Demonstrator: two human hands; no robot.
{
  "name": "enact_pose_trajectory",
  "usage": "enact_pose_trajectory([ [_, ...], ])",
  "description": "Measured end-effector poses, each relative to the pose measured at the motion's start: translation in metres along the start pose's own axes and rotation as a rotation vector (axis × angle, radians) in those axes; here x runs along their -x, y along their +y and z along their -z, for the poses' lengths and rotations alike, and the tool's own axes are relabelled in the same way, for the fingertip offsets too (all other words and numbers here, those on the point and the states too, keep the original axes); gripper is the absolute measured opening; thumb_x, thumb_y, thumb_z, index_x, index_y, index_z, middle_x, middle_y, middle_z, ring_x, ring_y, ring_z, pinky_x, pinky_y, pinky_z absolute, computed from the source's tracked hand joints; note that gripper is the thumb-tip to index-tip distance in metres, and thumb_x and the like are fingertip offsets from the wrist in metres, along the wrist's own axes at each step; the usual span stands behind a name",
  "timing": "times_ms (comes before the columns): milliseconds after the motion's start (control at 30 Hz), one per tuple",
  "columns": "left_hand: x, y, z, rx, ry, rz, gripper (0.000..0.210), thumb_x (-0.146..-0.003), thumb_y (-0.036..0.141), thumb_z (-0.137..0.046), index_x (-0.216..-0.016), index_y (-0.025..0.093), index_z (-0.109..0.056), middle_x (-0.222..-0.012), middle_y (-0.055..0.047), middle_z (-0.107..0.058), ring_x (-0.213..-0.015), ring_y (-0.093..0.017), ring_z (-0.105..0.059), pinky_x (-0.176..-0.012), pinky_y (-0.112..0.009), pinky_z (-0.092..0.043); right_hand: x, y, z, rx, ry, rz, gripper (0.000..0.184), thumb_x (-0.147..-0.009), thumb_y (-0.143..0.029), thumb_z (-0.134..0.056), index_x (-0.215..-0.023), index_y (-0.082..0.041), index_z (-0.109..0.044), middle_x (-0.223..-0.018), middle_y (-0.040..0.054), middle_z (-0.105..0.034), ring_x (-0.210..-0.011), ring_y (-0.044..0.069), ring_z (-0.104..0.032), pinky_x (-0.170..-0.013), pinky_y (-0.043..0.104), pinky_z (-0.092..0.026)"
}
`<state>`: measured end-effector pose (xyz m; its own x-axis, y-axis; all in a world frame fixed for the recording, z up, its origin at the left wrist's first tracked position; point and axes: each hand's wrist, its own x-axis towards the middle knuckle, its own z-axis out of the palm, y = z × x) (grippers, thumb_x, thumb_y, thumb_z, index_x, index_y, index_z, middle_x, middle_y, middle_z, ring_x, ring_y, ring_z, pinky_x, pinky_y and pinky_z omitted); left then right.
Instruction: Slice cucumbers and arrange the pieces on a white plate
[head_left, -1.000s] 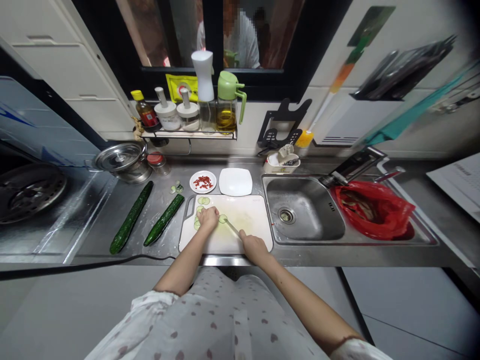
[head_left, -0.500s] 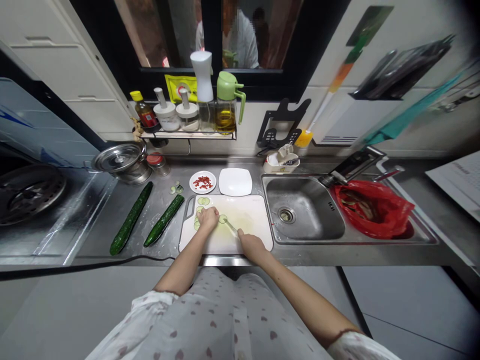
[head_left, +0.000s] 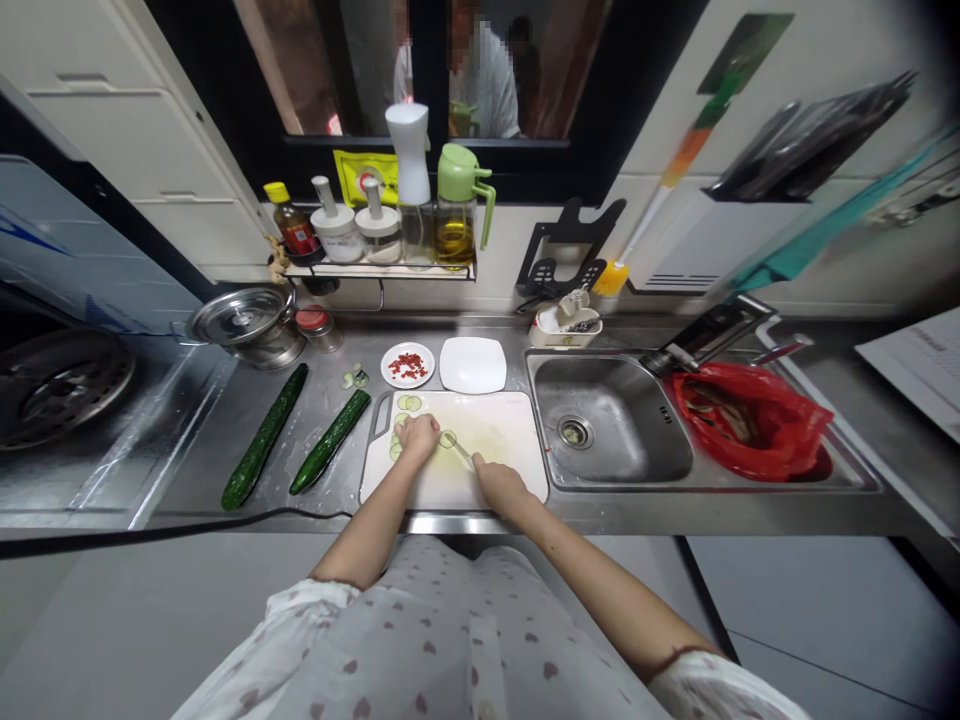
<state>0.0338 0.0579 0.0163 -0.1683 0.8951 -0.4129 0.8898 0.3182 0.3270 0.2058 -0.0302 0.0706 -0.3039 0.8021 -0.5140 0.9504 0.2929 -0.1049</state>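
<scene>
My right hand point(head_left: 504, 487) is closed around the handle of a small knife point(head_left: 462, 452). The knife's tip reaches a thin cucumber slice point(head_left: 448, 439) lying on the white cutting board point(head_left: 517, 430). Just left of that slice, my left hand point(head_left: 418, 438) is curled with its fingers drawn in; what they hold, if anything, is hidden. More pale cucumber slices point(head_left: 409, 403) lie along the board's left side, some partly covered by my left hand. Two green cucumbers rest on the counter to the left, a longer one point(head_left: 264, 437) and a shorter one point(head_left: 330, 441).
Behind the board stand a small plate of chopped red pieces point(head_left: 408, 366) and a white square plate point(head_left: 473, 365). Cucumber ends point(head_left: 355, 376) lie nearby. The sink point(head_left: 615, 470) is at right, with a red bag point(head_left: 784, 430). A lidded pot point(head_left: 247, 322) stands back left.
The whole view has shifted very slightly. Both hands, the knife and the cucumber slices stay in practically the same places on the board.
</scene>
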Motion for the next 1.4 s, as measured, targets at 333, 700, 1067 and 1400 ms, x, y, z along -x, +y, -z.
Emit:
enact_pose_trajectory([
  [333,-0.0001,0.0014,0.0016,-0.001,0.002,0.003,0.011,-0.077,0.030,-0.059,-0.082,0.028,-0.068,-0.096,-0.005,-0.072,-0.111,-0.027,-0.054,-0.094,-0.042,-0.028,-0.0032,-0.0028,0.0042,0.012,-0.022,0.004,0.039,-0.089,-0.003,-0.033,-0.126,-0.013,-0.041,-0.099,0.0172,-0.070,-0.096,0.025,-0.068,-0.076,0.033,-0.050],
  [700,0.0019,0.0028,0.0039,-0.003,-0.003,0.006,0.009,-0.077,0.029,-0.060,-0.080,0.028,-0.068,-0.093,-0.004,-0.072,-0.111,-0.027,-0.054,-0.095,-0.042,-0.027,-0.0062,-0.0022,0.0013,0.005,0.001,0.006,0.036,-0.089,-0.003,-0.035,-0.122,-0.015,-0.042,-0.098,0.0162,-0.070,-0.095,0.022,-0.068,-0.076,0.031,-0.050],
  [1067,0.0017,0.0019,0.0034,0.006,0.000,0.011,0.009,-0.077,0.029,-0.060,-0.080,0.028,-0.068,-0.093,-0.004,-0.072,-0.110,-0.027,-0.055,-0.095,-0.042,-0.028,-0.0035,-0.0033,0.0074,0.024,0.002,0.018,0.037,-0.089,-0.003,-0.033,-0.124,-0.013,-0.043,-0.099,0.0171,-0.070,-0.096,0.023,-0.068,-0.078,0.032,-0.051],
  [1400,-0.0010,0.0001,0.0025,0.018,-0.005,0.005,0.009,-0.074,0.026,-0.061,-0.078,0.028,-0.068,-0.093,-0.004,-0.072,-0.109,-0.027,-0.056,-0.094,-0.042,-0.029,-0.0044,0.0030,0.0034,0.041,0.010,0.031,0.035,-0.091,-0.005,-0.032,-0.122,-0.014,-0.044,-0.097,0.0165,-0.070,-0.096,0.024,-0.068,-0.077,0.032,-0.050],
])
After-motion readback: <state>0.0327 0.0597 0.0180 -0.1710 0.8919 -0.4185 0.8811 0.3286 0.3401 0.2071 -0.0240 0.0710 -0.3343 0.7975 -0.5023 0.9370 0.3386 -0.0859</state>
